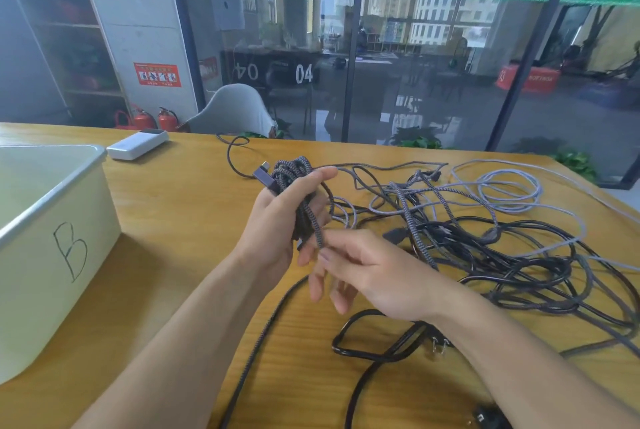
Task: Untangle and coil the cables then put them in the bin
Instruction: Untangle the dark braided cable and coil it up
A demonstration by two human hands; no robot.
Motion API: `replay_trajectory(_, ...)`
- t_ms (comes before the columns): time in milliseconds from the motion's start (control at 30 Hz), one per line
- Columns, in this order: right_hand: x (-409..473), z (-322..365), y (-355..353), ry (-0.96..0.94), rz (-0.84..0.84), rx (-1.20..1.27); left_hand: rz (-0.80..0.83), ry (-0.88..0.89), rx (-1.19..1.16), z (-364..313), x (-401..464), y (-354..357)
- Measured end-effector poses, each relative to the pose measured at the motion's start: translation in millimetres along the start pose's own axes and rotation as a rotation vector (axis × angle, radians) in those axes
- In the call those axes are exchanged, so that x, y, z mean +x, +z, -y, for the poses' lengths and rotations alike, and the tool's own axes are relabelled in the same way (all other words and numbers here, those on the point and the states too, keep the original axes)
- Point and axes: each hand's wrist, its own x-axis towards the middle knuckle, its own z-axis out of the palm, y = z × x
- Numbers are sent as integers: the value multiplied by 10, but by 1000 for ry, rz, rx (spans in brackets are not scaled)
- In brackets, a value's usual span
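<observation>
A black power cord [367, 338] with a plug [438, 345] is seen lying nearest on the worktop [180, 220], partly under the right forearm. Just beyond it, the right hand [349, 272] is found pinching a single strand of braided grey cable [313, 220] between thumb and forefinger, the other fingers hanging loose below. The left hand [277, 217] is held directly above and to the left of it, fingers curled round a partly wound coil of the same cable, with a flat connector [265, 175] standing out at the upper edge of the grip. The coil's long axis runs roughly up and away from the person.

The free tail of this cable is judged to run toward the tangle [485, 238] of dark and pale cables lying on the right, well apart from the left hand; where exactly it enters cannot be told, the strands being too crowded. The right hand is the nearer to the tangle, so the next loop would be fed from that side.

The bin [52, 220], marked "B", stands at the left edge of the worktop, nearer the left hand; no cable can be seen inside it. A white box [136, 144] lies behind it.
</observation>
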Motion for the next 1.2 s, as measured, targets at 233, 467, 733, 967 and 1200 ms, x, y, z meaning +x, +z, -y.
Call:
replay_trajectory(233,70,-94,24,39,38,-119,83,-20,-113,-64,-59,66)
replay_trajectory(467,125,-139,-91,-1,-190,-586,155,55,-60,-115,-89,40)
replay_trajectory(733,33,56,-216,-21,-251,-1178,-28,146,83,-212,-12,-135)
replay_trajectory(967,-169,151,-185,218,-116,-1360,-36,139,75,-194,-4,-133)
replay_trajectory(1200,-144,155,-296,262,-100,-1234,60,97,2,-271,-51,-88)
